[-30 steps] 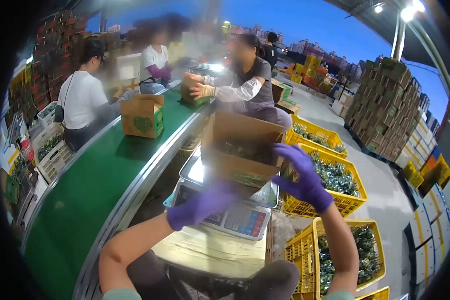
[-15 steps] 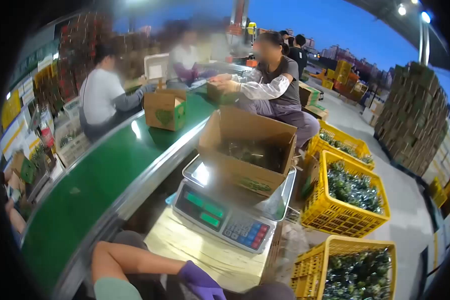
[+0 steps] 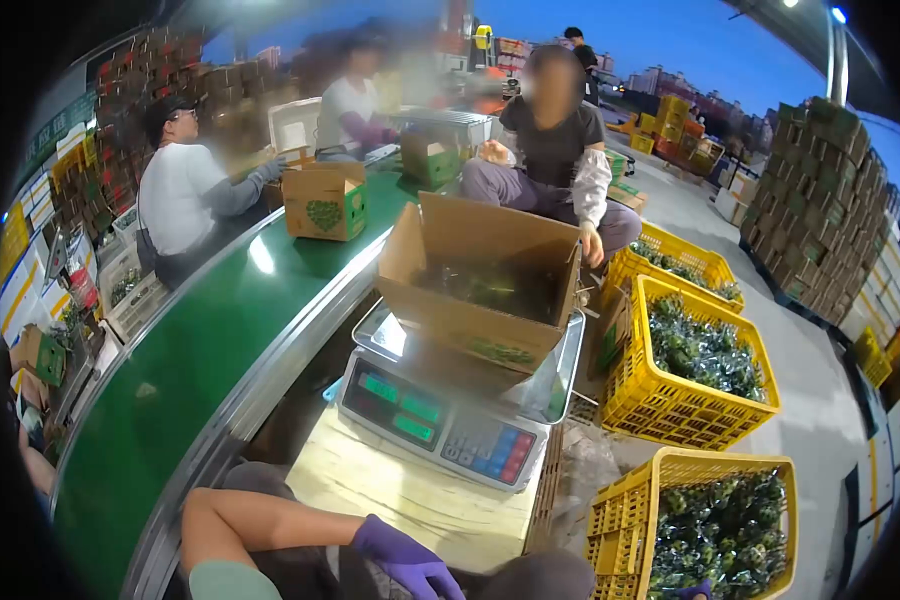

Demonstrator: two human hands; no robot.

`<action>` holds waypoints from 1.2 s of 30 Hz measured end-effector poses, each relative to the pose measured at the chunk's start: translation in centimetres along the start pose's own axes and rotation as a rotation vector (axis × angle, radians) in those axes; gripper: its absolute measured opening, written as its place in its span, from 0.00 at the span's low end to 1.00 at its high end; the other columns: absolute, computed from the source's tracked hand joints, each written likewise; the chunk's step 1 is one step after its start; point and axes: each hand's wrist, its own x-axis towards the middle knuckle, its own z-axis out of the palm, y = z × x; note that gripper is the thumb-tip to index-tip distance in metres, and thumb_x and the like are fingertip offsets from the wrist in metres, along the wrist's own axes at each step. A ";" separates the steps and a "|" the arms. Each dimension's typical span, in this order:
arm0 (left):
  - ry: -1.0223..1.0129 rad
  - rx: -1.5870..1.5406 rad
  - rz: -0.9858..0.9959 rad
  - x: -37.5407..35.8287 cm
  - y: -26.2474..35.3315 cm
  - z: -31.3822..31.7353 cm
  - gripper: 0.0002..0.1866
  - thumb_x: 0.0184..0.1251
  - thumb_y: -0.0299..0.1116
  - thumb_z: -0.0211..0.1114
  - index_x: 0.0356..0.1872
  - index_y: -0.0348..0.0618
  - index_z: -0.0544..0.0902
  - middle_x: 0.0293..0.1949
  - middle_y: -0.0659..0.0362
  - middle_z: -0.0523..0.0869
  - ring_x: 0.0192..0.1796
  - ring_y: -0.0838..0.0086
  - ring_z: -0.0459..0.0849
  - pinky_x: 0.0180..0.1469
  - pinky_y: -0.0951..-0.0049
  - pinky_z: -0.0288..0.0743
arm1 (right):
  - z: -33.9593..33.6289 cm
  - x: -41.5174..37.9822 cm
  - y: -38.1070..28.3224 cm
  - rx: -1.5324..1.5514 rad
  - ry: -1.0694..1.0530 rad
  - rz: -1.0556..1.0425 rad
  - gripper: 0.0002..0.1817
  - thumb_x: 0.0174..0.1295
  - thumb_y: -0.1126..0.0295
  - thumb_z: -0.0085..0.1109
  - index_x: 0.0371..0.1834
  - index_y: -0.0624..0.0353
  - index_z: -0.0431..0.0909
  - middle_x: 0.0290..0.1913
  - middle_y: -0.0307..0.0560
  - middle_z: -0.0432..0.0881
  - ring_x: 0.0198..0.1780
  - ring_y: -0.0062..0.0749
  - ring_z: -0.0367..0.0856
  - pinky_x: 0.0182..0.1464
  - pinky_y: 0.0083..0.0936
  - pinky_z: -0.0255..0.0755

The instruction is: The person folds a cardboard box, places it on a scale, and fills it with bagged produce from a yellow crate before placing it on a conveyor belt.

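My left hand (image 3: 407,560), in a purple glove, rests over my lap near the scale's front edge, fingers stretched out and holding nothing. At the bottom right, only a sliver of my right hand (image 3: 698,591) shows, also in purple, at the near yellow crate (image 3: 660,520) of plastic-wrapped green produce (image 3: 720,530); its grip is hidden. Before me a digital scale (image 3: 435,425) with lit green displays carries an open cardboard carton (image 3: 490,335). Clear-wrapped items lie dimly inside the carton.
A green conveyor belt (image 3: 200,350) runs along the left, bearing a carton with a green heart (image 3: 325,205) and another carton (image 3: 430,160). A co-worker (image 3: 555,130) sits opposite. More yellow crates (image 3: 690,360) stand at the right, before stacked cartons (image 3: 820,210).
A bit of my right glove has come into view at the near crate. The co-worker opposite has let go of the carton on the belt and lowered one arm beside the scale's carton.
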 end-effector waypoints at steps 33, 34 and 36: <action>0.144 0.562 0.307 -5.2 1.0 3.0 0.25 0.71 0.44 0.60 0.64 0.43 0.73 0.51 0.54 0.82 0.49 0.72 0.80 0.52 0.74 0.73 | 12.8 -18.8 -51.7 0.099 -1.049 -1.784 0.18 0.67 0.78 0.52 0.60 0.57 0.77 0.58 0.43 0.78 0.55 0.23 0.75 0.56 0.22 0.71; 0.151 0.603 0.266 -5.6 1.9 3.0 0.26 0.70 0.45 0.60 0.64 0.43 0.73 0.46 0.54 0.84 0.45 0.72 0.82 0.48 0.72 0.74 | 11.3 -18.1 -50.4 0.198 -1.035 -1.619 0.18 0.66 0.79 0.52 0.59 0.59 0.77 0.56 0.42 0.79 0.53 0.20 0.75 0.55 0.21 0.72; 0.174 0.611 0.441 -4.0 0.0 1.8 0.26 0.70 0.45 0.59 0.65 0.43 0.73 0.45 0.54 0.83 0.45 0.70 0.82 0.48 0.72 0.74 | 9.3 -13.8 -47.1 0.278 -0.770 -1.533 0.18 0.66 0.79 0.53 0.58 0.60 0.77 0.52 0.39 0.81 0.50 0.17 0.77 0.52 0.18 0.72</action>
